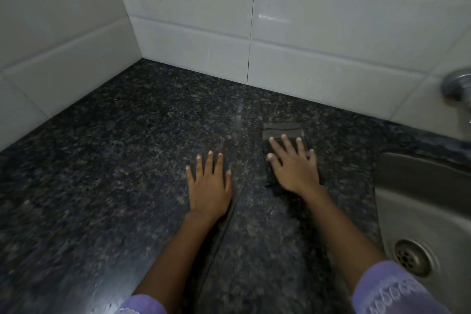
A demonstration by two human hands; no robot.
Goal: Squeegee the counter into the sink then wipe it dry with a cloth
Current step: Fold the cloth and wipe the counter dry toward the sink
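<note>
Fingers (288, 145) of the right hand (295, 171) are spread flat and pressing down on a dark folded cloth (281, 130), not curled around it, so the cloth is pinned to the table rather than gripped; the left hand (209, 186) lies open and flat on bare stone just beside it, holding nothing. The dark speckled granite table (114, 160) fills most of the view, backed by white wall tiles (191, 28), and a seam (229, 216) in the stone runs between the two forearms. Whether the surface is wet I cannot tell, though a dull sheen shows along the seam and near the bottom edge. The steel sink (418, 201) sits at the right, well apart from the cloth; its basin looks empty apart from the drain (413, 257), with no standing water that I can make out. A tap (458, 84) juts in above it. No squeegee is in view, so the wiping stage seems to be in hand. The likely faults: the flat palm may slide over the cloth instead of carrying it, the seam may keep moisture the cloth skims past, and the far corner by the tiles may be missed. A purple sleeve (392, 288) could drag over damp stone.
</note>
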